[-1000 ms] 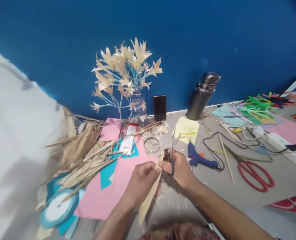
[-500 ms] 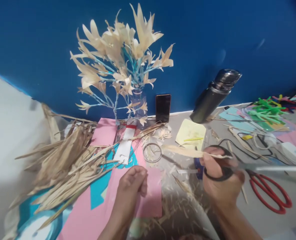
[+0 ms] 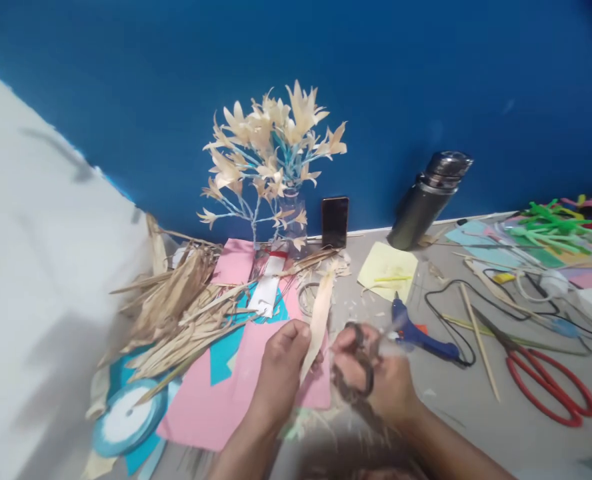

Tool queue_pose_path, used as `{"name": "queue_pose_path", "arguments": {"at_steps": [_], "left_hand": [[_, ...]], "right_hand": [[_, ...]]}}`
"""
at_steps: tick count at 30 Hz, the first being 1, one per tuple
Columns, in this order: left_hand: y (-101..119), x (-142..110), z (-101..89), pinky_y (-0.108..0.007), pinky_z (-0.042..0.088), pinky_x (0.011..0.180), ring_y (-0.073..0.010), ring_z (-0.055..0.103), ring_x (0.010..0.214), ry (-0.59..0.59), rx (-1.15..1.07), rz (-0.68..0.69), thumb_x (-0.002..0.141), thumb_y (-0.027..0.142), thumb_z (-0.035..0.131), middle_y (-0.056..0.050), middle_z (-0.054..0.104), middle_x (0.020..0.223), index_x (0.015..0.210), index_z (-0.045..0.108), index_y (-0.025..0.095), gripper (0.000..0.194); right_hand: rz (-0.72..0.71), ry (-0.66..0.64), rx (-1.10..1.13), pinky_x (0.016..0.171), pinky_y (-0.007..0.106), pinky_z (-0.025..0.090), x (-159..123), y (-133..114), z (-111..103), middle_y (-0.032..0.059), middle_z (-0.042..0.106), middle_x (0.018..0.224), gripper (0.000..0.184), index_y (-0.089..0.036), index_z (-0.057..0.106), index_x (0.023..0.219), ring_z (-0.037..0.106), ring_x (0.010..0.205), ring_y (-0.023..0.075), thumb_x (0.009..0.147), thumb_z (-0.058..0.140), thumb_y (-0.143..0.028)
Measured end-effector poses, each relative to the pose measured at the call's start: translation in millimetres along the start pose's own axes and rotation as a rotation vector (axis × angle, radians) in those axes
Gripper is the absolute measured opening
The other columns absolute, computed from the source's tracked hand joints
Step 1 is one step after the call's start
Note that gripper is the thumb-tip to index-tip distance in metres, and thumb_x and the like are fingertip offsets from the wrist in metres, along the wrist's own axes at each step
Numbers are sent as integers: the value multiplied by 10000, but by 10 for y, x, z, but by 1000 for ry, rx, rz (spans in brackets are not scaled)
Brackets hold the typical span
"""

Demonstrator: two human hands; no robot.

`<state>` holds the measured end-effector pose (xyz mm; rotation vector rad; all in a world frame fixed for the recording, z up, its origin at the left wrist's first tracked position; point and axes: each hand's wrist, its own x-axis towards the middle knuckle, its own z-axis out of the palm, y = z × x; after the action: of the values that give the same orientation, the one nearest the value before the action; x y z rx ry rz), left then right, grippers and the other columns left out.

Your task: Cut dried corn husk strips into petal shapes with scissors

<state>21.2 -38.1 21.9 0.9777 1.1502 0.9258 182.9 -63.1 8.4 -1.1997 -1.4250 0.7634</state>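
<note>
One pale, flat, pointed husk strip (image 3: 319,318) is pinched in my left hand (image 3: 287,353). My right hand (image 3: 379,373) grips black-handled metal scissors (image 3: 365,365), their blades blurred, near the blue glue gun (image 3: 423,337).

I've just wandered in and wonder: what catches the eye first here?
Probably the pale flowers on bluish stems, rising from a clear bottle before the blue wall. Then red-handled scissors at right, and, front and centre, the left hand holding a pale strip.
</note>
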Motion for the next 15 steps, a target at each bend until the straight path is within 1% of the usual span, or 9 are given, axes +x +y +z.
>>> {"name": "queue_pose_path", "arguments": {"at_steps": [1, 2, 3, 4, 5, 7, 9, 12, 15], "left_hand": [[6, -37, 2, -226, 367, 550, -113, 447, 549, -5, 75, 22, 874, 457, 551, 23, 524, 591, 702, 502, 184, 326], [10, -74, 3, -228, 362, 549, -116, 440, 553, -2, 157, 49, 879, 458, 540, 24, 514, 592, 700, 501, 186, 328], [11, -108, 3, -227, 350, 545, -118, 430, 560, 7, 240, 82, 877, 453, 538, 25, 499, 596, 694, 501, 187, 326], [10, -138, 3, -228, 340, 544, -120, 424, 571, 12, 317, 117, 874, 445, 541, 24, 487, 604, 685, 501, 186, 323], [8, -162, 4, -230, 333, 547, -124, 423, 583, 8, 380, 149, 871, 438, 542, 22, 477, 609, 676, 502, 185, 322], [5, -192, 19, -235, 337, 562, -132, 434, 599, -19, 447, 174, 873, 428, 535, 19, 471, 614, 675, 508, 184, 316], [9, -201, 56, -238, 356, 582, -139, 464, 618, -63, 439, 145, 875, 420, 534, 13, 503, 639, 716, 533, 182, 286], [27, -188, 122, -244, 395, 632, -150, 512, 673, -121, 355, 107, 868, 405, 561, -6, 566, 708, 778, 566, 177, 246], [45, -160, 143, -243, 392, 616, -139, 492, 642, -144, 324, 106, 861, 400, 576, -1, 542, 661, 721, 563, 169, 271]], "right_hand": [[152, 33, 106, 579, 265, 517, 24, 7, -34, 55, 698, 756, 119, -179, 622, 848, 647, 638, 179, 839, 657, -293], [278, 2, 229, 597, 268, 514, 50, 17, -65, 60, 704, 799, 207, -171, 629, 912, 645, 664, 182, 806, 698, -335], [331, -17, 336, 607, 264, 505, 75, 29, -91, 54, 692, 789, 258, -161, 636, 912, 635, 670, 178, 787, 709, -374], [363, -31, 410, 603, 256, 490, 96, 37, -111, 44, 670, 749, 262, -152, 640, 862, 618, 662, 171, 776, 710, -390], [400, -33, 444, 589, 246, 473, 111, 39, -124, 34, 652, 716, 239, -148, 635, 807, 597, 645, 160, 767, 711, -371], [428, 43, 424, 541, 225, 433, 121, 18, -127, -1, 596, 621, 197, -153, 604, 707, 543, 582, 134, 732, 719, -311], [417, 95, 380, 547, 225, 434, 108, -35, -108, -15, 588, 620, 179, -159, 594, 700, 530, 583, 131, 687, 732, -272], [434, 93, 333, 549, 230, 442, 69, -118, -71, -12, 594, 623, 170, -160, 588, 697, 529, 584, 134, 676, 717, -268], [457, 67, 315, 559, 238, 456, 50, -136, -76, -6, 607, 639, 179, -159, 599, 730, 540, 592, 141, 680, 710, -291]]}}
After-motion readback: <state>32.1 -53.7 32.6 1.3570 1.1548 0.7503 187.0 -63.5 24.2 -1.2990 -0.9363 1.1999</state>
